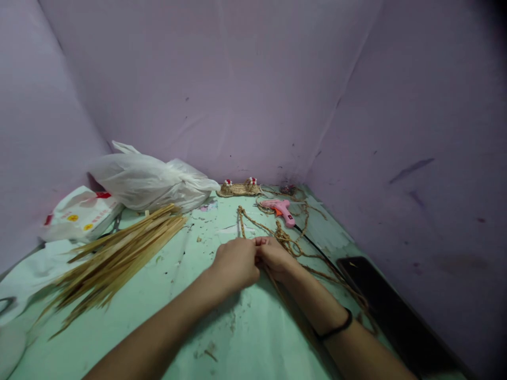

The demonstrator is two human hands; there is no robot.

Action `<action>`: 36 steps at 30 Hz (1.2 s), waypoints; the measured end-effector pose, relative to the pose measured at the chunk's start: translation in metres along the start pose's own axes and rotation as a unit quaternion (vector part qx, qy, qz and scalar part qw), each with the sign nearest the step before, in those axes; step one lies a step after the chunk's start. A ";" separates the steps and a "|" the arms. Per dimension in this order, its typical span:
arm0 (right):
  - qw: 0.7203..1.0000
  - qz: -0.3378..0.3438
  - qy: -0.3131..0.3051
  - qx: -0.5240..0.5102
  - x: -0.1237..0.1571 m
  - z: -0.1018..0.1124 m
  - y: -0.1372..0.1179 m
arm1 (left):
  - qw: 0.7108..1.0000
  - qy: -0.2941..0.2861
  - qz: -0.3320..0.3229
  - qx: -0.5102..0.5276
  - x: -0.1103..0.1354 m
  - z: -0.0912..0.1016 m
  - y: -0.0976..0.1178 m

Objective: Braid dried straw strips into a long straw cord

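Note:
My left hand (pixel 236 263) and my right hand (pixel 274 255) meet over the middle of the green surface, fingers closed and touching. Between them they grip a braided straw cord (pixel 242 224), whose finished length runs away from my left fist and bends back at the far end. Loose straw strands (pixel 277 287) trail from my fingers toward me, under my right forearm. The exact spot where the fingers pinch is hidden behind my left knuckles. More cord lies in a tangled coil (pixel 285 237) just beyond my right hand.
A pink glue gun (pixel 287 211) with a black cable lies beyond the coil. To the right is a dark phone-like slab (pixel 392 311). Dried straw leaves (pixel 122 258), a white plastic bag (pixel 150 179) and a white packet (pixel 85 214) lie left. Woven slippers (pixel 238 189) rest against the wall.

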State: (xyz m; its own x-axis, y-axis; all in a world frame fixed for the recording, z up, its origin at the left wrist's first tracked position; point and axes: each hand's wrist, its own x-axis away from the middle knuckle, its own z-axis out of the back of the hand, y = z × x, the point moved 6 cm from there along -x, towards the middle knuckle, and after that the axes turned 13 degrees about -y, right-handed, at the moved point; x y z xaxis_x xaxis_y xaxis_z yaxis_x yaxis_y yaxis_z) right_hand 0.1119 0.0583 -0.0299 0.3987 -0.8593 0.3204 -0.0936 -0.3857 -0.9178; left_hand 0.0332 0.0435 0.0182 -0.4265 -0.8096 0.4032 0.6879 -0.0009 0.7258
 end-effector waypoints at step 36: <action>0.975 -0.097 0.028 0.198 0.018 -0.001 -0.016 | 0.979 0.046 0.055 0.188 -0.029 0.018 -0.039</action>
State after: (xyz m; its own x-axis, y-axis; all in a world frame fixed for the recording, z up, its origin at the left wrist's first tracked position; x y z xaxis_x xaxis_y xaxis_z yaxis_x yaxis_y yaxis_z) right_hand 0.1200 0.0487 -0.0097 0.3228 -0.8045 0.4985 0.3426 -0.3917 -0.8540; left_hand 0.0078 0.0774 -0.0116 -0.2958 -0.8419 0.4514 0.4537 0.2920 0.8419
